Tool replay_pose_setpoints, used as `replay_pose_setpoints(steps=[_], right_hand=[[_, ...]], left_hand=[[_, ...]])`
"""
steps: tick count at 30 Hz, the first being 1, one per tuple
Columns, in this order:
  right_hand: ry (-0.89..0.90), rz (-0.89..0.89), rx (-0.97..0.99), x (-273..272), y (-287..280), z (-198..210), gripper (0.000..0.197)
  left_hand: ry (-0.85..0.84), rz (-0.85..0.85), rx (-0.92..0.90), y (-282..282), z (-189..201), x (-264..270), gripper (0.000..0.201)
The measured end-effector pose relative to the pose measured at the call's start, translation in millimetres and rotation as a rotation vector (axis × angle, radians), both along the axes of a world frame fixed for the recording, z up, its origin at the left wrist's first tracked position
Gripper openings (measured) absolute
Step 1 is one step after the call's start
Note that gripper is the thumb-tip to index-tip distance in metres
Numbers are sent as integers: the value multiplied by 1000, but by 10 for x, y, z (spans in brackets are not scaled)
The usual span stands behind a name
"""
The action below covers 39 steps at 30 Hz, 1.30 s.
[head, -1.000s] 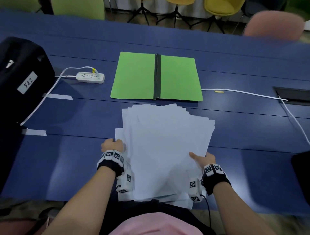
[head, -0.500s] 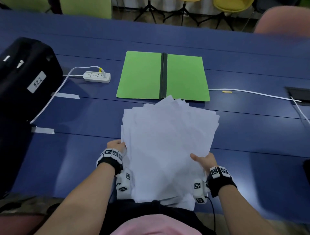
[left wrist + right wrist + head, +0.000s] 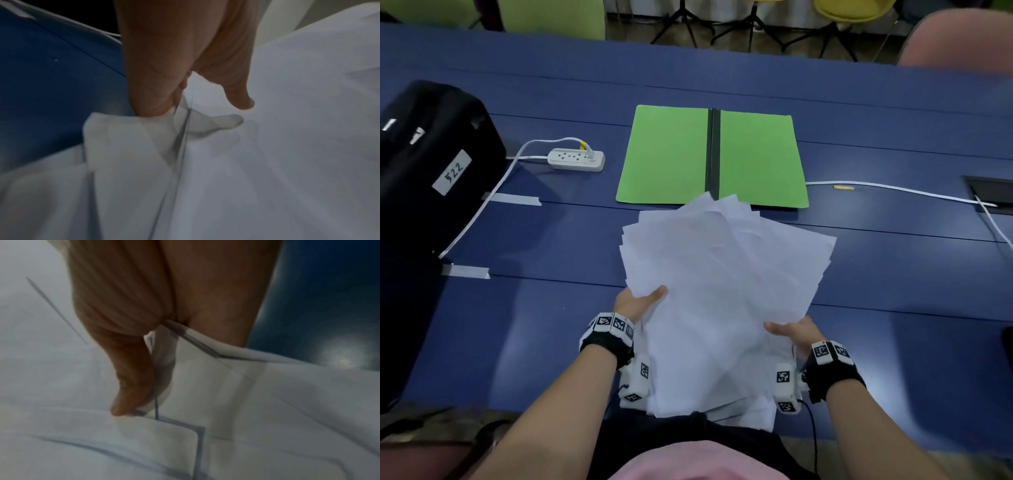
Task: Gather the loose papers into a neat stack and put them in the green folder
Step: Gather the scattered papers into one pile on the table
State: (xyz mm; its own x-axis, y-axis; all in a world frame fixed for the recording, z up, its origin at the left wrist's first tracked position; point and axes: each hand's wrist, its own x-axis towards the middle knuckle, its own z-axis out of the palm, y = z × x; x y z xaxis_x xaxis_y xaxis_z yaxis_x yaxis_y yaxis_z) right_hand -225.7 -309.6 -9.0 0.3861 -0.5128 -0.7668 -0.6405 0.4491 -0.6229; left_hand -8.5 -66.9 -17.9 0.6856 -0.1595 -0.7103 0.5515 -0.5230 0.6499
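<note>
- Nearest to me, the papers (image 3: 722, 301) form an uneven sheaf with corners fanned out at several angles; the near end overhangs the table edge above the person's lap.
- The left hand (image 3: 637, 302) grips the sheaf's left edge, thumb on top. In the left wrist view the thumb lies over the top sheet and the fingers (image 3: 152, 91) go under the papers, so the hand is clamped on them.
- The right hand (image 3: 792, 333) grips the right edge nearer the person, thumb on top. The right wrist view shows sheet corners caught in the fork between thumb and palm; this hand is likewise clamped on the papers.
- I note the two hands are apart, one on each side of the sheaf.
- The far tips of the papers reach the near edge of the green folder (image 3: 671, 154) and overlap it slightly at the spine as seen from the head camera; whether they touch it I cannot tell.
- The folder lies open and flat on the blue table (image 3: 893, 274), dark spine down the middle, both leaves bare.
- Left of the folder sits a white power strip (image 3: 576, 160) with a plug in it; further left stands a black case (image 3: 431, 154) bearing a white label.
- Right of the folder a white cable (image 3: 893, 189) runs across the table.
</note>
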Motion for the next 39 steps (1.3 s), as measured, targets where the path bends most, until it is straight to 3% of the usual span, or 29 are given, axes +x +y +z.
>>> replay_pose_setpoints(steps=[3,4,7,10,13,17,20,22,25,29,32,34,37,39], right_hand=[[17,-22,-1,68,-38,-176,87],[4,-9,-1,101,-41,-197,90],[-19,16,-14,205,63,84,50],[-54,38,46,213,80,178,42],[-34,88,133,120,98,118,81],[-21,127,128,23,168,-134,108],[-33,146,101,44,173,-277,129],[-58,153,106,87,202,-166,117],[-94,157,95,58,243,77,79],[-120,174,214,-138,246,290,64],[-67,182,231,-225,178,239,62],[-43,150,262,-197,186,193,66],[-61,151,190,-33,279,215,68],[-1,202,61,76,314,203,66]], left_hand=[[14,-69,-46,-28,36,33,81],[27,-98,-55,-43,72,44,75],[53,-110,-44,-80,98,44,59],[98,-24,51,-30,56,63,63],[157,-45,112,33,102,37,76],[141,-150,151,58,104,29,53],[112,-250,175,32,92,43,73],[107,-297,162,31,126,56,69],[146,-351,111,80,179,57,59],[272,-277,-69,223,282,31,33],[383,-155,-257,289,336,-6,56],[381,-153,-279,262,266,-14,66],[247,-220,-104,133,214,-54,88],[161,-282,107,59,185,-86,86]])
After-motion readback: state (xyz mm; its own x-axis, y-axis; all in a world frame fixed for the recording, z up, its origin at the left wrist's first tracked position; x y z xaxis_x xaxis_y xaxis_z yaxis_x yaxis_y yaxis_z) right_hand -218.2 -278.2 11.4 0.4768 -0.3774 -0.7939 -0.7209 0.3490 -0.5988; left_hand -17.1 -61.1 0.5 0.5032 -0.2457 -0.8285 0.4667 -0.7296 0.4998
